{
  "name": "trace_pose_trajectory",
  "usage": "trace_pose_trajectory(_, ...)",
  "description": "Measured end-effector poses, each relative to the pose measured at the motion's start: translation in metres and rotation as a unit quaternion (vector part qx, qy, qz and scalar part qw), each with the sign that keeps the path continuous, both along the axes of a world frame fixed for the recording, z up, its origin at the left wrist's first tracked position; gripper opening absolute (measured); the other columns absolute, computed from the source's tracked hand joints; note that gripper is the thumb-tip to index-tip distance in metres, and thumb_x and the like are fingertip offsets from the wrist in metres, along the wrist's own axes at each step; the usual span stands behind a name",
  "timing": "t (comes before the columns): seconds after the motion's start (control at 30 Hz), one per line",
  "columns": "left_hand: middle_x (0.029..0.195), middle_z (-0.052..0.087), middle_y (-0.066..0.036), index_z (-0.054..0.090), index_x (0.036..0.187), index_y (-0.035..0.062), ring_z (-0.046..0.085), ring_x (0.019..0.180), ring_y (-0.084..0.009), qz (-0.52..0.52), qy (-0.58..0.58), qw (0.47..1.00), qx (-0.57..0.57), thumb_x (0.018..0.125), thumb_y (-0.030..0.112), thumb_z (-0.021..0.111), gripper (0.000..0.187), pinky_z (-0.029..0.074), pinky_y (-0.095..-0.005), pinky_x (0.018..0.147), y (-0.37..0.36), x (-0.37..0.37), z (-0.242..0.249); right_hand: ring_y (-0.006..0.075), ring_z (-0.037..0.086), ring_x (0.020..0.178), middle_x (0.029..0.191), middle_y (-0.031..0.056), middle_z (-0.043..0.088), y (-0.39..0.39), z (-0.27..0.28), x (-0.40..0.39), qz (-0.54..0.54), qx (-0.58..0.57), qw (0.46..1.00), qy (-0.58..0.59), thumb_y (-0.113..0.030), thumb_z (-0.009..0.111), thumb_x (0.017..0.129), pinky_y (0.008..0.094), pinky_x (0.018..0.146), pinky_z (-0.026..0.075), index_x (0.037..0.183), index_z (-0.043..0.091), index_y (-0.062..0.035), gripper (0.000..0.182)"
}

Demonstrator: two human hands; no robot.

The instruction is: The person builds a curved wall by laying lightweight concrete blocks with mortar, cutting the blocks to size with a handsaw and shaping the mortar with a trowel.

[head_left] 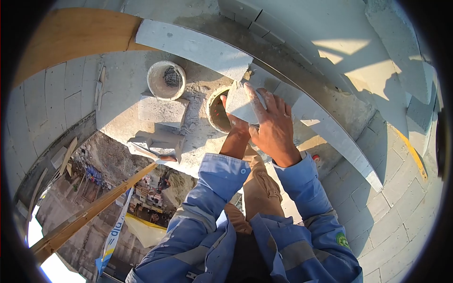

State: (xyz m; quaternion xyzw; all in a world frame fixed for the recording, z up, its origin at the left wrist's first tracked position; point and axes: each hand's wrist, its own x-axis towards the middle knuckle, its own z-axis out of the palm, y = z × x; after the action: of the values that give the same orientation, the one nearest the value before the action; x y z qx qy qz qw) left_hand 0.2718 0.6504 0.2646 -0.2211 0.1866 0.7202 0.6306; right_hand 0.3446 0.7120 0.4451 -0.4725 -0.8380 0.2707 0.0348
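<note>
Pale-grey block (243, 104) is being clasped between left hand (237, 124) and right hand (275, 123), fingers spread across it, seemingly for steadiness.

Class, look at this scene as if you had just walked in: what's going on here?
A person in a blue jacket has a pale block between both hands, the left hand at its near side and the right hand spread over it. The block partly covers the view of an open bucket. Off to the left, a bucket of thin wire-like pieces stands behind a loose grey block.
</note>
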Motion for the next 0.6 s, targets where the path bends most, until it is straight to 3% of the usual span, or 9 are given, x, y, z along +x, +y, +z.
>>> trace_pose_trajectory(0.13,0.134,0.059,-0.014,0.051,0.139,0.0113,0.059,0.12,-0.0337,-0.017,0.071,0.996,-0.06,0.094,0.077,0.033,0.082,0.046,-0.0501,0.106,0.002,0.0,0.007,0.0369,0.05,0.122,0.136,0.0136,0.052,-0.003,-0.006,-0.001,0.005,0.002,1.0,-0.021,-0.021,0.08,0.076,0.0509,0.099,0.04,0.154,0.038,-0.0185,0.089)
trace_pose_trajectory(0.2,0.136,0.058,-0.014,0.051,0.14,0.0108,0.057,0.122,-0.0334,-0.002,-0.053,0.998,0.038,0.094,0.077,0.034,0.083,0.044,-0.0506,0.108,0.003,-0.003,0.02,0.0371,0.05,0.122,0.136,0.0135,0.052,-0.002,-0.005,0.0,0.016,0.015,1.0,-0.019,-0.019,0.079,0.075,0.051,0.1,0.04,0.154,0.038,-0.0182,0.089)
trace_pose_trajectory(0.27,0.139,0.056,-0.016,0.049,0.143,0.0121,0.053,0.127,-0.0374,-0.01,-0.063,0.995,-0.074,0.093,0.075,0.035,0.082,0.041,-0.0516,0.11,-0.005,-0.01,0.039,0.0377,0.05,0.123,0.138,0.014,0.051,-0.006,0.001,-0.001,0.031,-0.02,0.999,-0.007,-0.015,0.077,0.073,0.0512,0.103,0.039,0.154,0.038,-0.0173,0.09)
trace_pose_trajectory(0.33,0.14,0.056,-0.015,0.046,0.146,0.0083,0.051,0.13,-0.0351,-0.021,0.08,0.96,-0.267,0.091,0.079,0.037,0.09,0.037,-0.0481,0.112,-0.026,-0.014,0.055,0.0414,0.049,0.124,0.136,0.0161,0.053,-0.008,0.013,-0.004,0.071,-0.048,0.996,0.035,-0.012,0.077,0.067,0.0533,0.106,0.038,0.155,0.036,-0.0146,0.097)
trace_pose_trajectory(0.43,0.142,0.055,-0.015,0.041,0.149,0.007,0.05,0.132,-0.0304,-0.017,0.144,0.933,-0.331,0.092,0.074,0.046,0.088,0.037,-0.0443,0.111,-0.118,-0.033,0.054,0.0376,0.051,0.128,0.14,0.0165,0.053,-0.001,0.011,-0.002,0.156,-0.154,0.965,0.145,-0.012,0.078,0.07,0.0489,0.109,0.039,0.155,0.034,-0.0088,0.097)
trace_pose_trajectory(0.5,0.137,0.058,-0.014,0.038,0.15,0.0046,0.053,0.128,-0.0264,-0.048,0.325,0.927,-0.18,0.09,0.061,0.063,0.086,0.039,-0.0407,0.108,-0.194,-0.053,0.062,0.0322,0.047,0.136,0.147,0.0179,0.048,-0.003,0.017,-0.013,0.062,-0.479,0.85,0.208,-0.015,0.081,0.072,0.0419,0.114,0.035,0.157,0.029,-0.0026,0.1)
trace_pose_trajectory(0.53,0.128,0.062,-0.011,0.041,0.146,0.0021,0.057,0.12,-0.0224,-0.094,0.353,0.919,-0.149,0.085,0.042,0.077,0.081,0.045,-0.0391,0.102,-0.225,-0.075,0.075,0.0322,0.047,0.136,0.147,0.0179,0.048,-0.012,0.011,-0.022,0.073,-0.486,0.846,0.209,-0.015,0.081,0.072,0.0419,0.114,0.035,0.157,0.029,-0.0026,0.1)
trace_pose_trajectory(0.6,0.131,0.057,-0.016,0.043,0.141,-0.0005,0.053,0.119,-0.0196,-0.298,0.383,0.858,-0.17,0.08,0.031,0.084,0.08,0.044,-0.0346,0.1,-0.268,-0.115,0.119,0.0264,0.039,0.142,0.153,0.0202,0.042,-0.038,-0.009,-0.037,0.069,-0.625,0.718,0.298,-0.018,0.083,0.073,0.0379,0.118,0.029,0.158,0.024,0.0006,0.106)
